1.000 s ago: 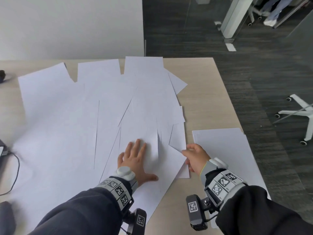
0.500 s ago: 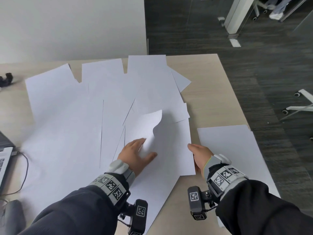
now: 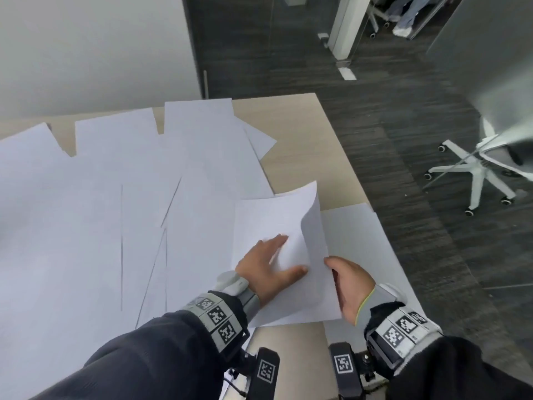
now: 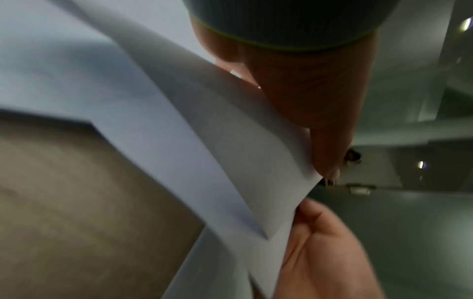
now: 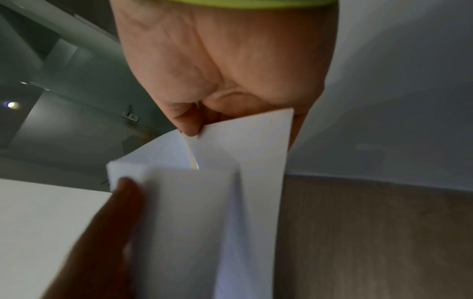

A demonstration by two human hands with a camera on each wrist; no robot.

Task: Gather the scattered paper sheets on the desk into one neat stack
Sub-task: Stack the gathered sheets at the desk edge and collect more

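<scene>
Several white paper sheets (image 3: 115, 226) lie scattered and overlapping across the wooden desk (image 3: 302, 140). A stack of sheets (image 3: 360, 241) lies at the desk's right edge. My right hand (image 3: 337, 267) pinches the right edge of a sheet (image 3: 277, 215) whose far corner curls up; it partly overlaps the stack. In the right wrist view thumb and fingers (image 5: 189, 125) clamp that sheet (image 5: 230, 182). My left hand (image 3: 274, 256) rests on the same sheet, its index finger and thumb straight and spread. In the left wrist view the bent sheet (image 4: 230, 141) runs between both hands.
The desk's right edge (image 3: 354, 180) drops to dark carpet. A white office chair base (image 3: 476, 174) stands on the floor to the right. A pale wall rises behind the desk, and a person's legs (image 3: 403, 13) show far back.
My left hand went from lying flat on the spread to lifting a sheet. Both hands have carried it right, over the stack. My right hand now grips its edge.
</scene>
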